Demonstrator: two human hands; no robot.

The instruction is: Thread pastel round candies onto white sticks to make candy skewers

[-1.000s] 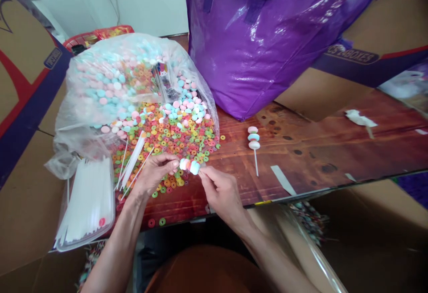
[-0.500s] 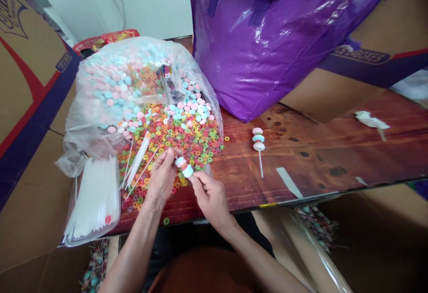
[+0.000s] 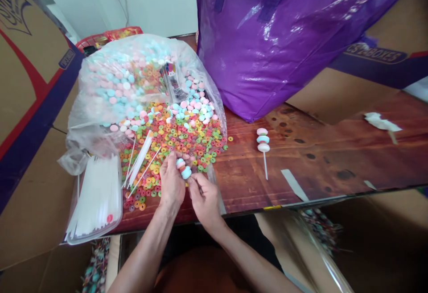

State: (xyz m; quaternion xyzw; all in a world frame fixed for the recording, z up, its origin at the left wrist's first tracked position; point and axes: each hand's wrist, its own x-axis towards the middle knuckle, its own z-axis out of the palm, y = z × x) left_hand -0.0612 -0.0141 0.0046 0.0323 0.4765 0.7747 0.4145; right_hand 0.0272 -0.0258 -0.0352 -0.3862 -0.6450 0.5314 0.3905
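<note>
Between my hands is a candy skewer (image 3: 183,169), blue and white marshmallow-like pieces with reddish rings between them. My right hand (image 3: 205,198) pinches it at its lower end, where the stick is mostly hidden by the fingers. My left hand (image 3: 173,182) curls round its upper left side, thumb near the top piece and fingers partly hidden behind it. Beneath and beyond my hands spreads a heap of colourful gummy rings (image 3: 187,139). A finished-looking candy skewer (image 3: 263,140) of pink, blue and white pieces lies on the table to the right.
A clear bag (image 3: 100,68) with pink and blue candies lies behind the rings. Loose white sticks (image 3: 141,157) rest on them, beside a plastic tub of sticks (image 3: 96,195). A purple bag (image 3: 264,47) and cardboard boxes (image 3: 26,119) flank the wooden table (image 3: 240,163).
My left hand has shifted from pinching near the skewer's top to curling round its side. The skewer is slightly more upright. The whole view has shifted a little.
</note>
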